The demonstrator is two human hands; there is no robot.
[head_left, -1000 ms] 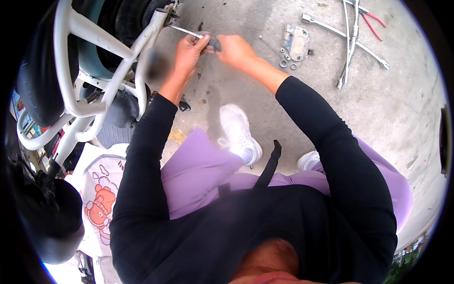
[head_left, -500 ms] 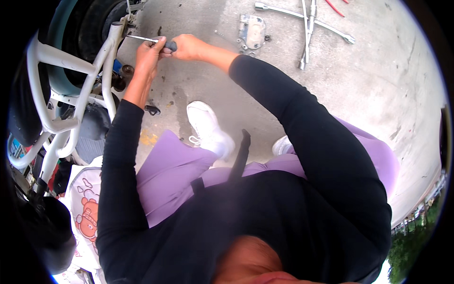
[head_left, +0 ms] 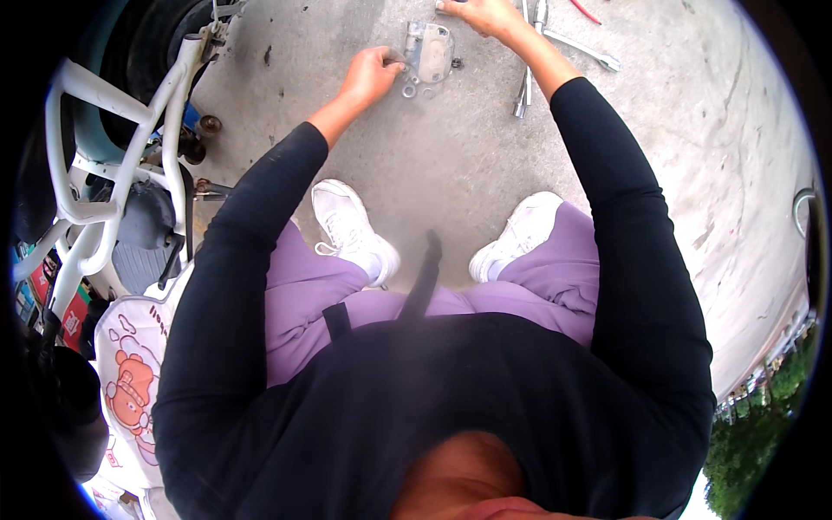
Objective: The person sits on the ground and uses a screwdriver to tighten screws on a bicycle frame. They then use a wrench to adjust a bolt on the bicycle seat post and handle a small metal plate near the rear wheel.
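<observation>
My left hand [head_left: 376,74] is closed near a grey metal plate [head_left: 427,52] on the floor, its fingers curled round something small that I cannot make out. Small rings [head_left: 409,90] lie just below the plate. My right hand [head_left: 475,17] reaches above the plate to the top edge of the view, thumb and fingers drawn together; what they hold, if anything, is unclear. Steel wrenches [head_left: 579,50] lie crossed right of the plate, with a red-handled tool [head_left: 588,13] beyond them.
At my left stands a vehicle's white tubular frame [head_left: 100,91] with a black tyre [head_left: 152,43] behind it. A white cover with a cartoon bear [head_left: 108,334] lies lower left. My white shoes [head_left: 342,217] rest on the concrete floor [head_left: 685,130]. Greenery shows at lower right.
My hands have separated and moved right, away from the frame where they both gripped a screwdriver-like tool, to the parts on the floor. That tool is no longer clearly visible.
</observation>
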